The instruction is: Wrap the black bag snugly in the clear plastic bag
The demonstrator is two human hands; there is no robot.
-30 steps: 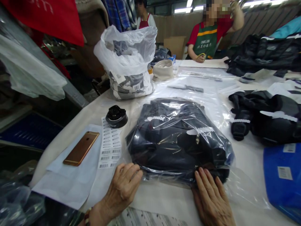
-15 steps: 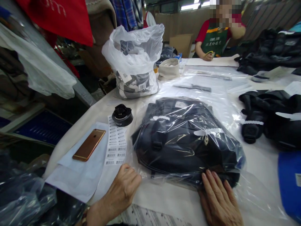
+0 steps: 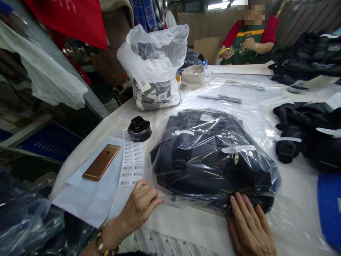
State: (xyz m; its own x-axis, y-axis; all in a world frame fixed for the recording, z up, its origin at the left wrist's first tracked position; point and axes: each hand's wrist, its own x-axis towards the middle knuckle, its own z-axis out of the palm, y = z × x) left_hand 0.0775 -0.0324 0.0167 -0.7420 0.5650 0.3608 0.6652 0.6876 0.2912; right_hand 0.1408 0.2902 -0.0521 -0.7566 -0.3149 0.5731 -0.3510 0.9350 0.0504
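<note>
Black bag in clear plastic sleeve, lying on tabletop.
Left hand now curled at sleeve's near-left edge, straighter earlier; can't tell if fingers clamp it. Right hand still flat near right end, fingers slightly apart. "m" readable on red cloth; label sheet: barcodes, text too small.

On my feed from the head camera, a pale table carries a plastic-wrapped black bag at its middle. To its left I see white papers, a strip of barcode labels and, beyond, a white carrier bag and beige fabric bin. Clear plastic sheets spread behind it, black strapped gear lies right, and a printed sheet sits nearest me.
</note>
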